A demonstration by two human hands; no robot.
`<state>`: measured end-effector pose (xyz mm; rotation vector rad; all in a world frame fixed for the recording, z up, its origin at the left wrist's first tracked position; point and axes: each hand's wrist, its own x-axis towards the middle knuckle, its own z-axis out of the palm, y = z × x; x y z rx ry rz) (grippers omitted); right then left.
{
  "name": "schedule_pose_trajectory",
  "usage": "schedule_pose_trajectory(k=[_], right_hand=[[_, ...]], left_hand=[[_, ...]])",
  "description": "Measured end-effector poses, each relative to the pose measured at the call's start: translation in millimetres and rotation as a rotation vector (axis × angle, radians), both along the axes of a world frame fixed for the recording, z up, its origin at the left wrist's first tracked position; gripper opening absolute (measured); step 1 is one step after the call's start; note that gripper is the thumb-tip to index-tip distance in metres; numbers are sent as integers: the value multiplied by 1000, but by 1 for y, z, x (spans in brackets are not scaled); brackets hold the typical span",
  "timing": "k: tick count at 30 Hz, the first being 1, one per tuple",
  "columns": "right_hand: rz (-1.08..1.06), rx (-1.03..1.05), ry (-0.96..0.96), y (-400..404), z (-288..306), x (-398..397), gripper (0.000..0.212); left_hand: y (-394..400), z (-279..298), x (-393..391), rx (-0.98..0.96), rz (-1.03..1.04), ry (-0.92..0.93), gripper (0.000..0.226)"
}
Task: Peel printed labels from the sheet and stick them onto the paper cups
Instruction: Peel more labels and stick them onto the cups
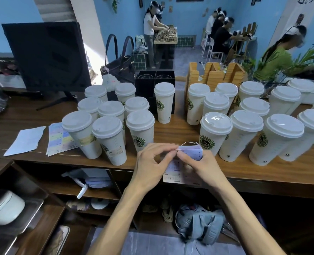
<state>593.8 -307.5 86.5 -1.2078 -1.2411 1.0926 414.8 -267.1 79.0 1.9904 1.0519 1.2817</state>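
From the head view, we are pinching the pale printed label sheet (186, 159) in both grips, left hand (151, 162) and right hand (201, 165), just before the nearest white lidded paper cup (214, 134). A curling label could be tearing or self-sticking. Crowded cups are hemming the wooden bench (178, 128).

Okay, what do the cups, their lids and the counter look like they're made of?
Cups: matte off-white paper, going by the printed green logo. Lids: probably thin moulded plastic, with a slight sheen and a raised rim. Counter: brown wood grain, solid or laminate, can't tell.
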Motion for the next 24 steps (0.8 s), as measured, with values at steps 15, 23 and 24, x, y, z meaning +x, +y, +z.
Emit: schedule_pose_trajectory(k=[15, 23, 24], right_hand=[[97, -101, -28, 0, 1, 14, 16], [85, -73, -91, -1, 2, 14, 11], [87, -72, -90, -1, 3, 14, 11]], left_hand=[[6, 11, 0, 83, 34, 181, 11], [9, 6, 2, 106, 32, 231, 6], [9, 6, 2, 111, 30, 235, 6]])
